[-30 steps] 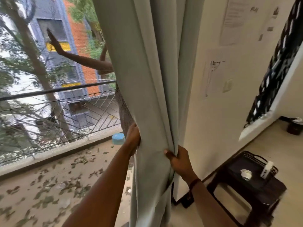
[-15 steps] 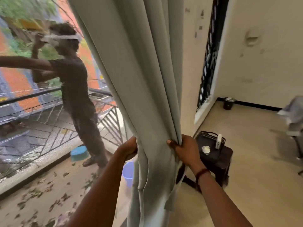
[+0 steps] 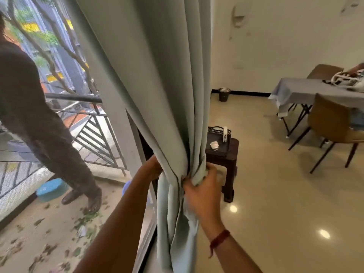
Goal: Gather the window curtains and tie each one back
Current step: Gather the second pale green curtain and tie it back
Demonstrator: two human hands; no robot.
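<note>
A pale grey-green curtain (image 3: 157, 85) hangs in front of me, bunched into folds at waist height. My right hand (image 3: 201, 190) grips the gathered folds from the right, fingers curled round the fabric. My left hand (image 3: 152, 167) reaches behind the bunch from the left; its fingers are hidden by the cloth. Below both hands the curtain falls loose to the floor. No tie-back is in view.
A person in dark clothes (image 3: 39, 125) stands on the leaf-strewn balcony by the railing (image 3: 94, 123). A dark stool (image 3: 224, 154) with a tray stands just right of the curtain. A covered table (image 3: 307, 91), chairs (image 3: 334, 127) and a bin (image 3: 224, 94) are farther right.
My view has swung right into the room. My right hand has closed further round the folds, tightening the bunch. The person on the balcony has shifted to the left of the view.
</note>
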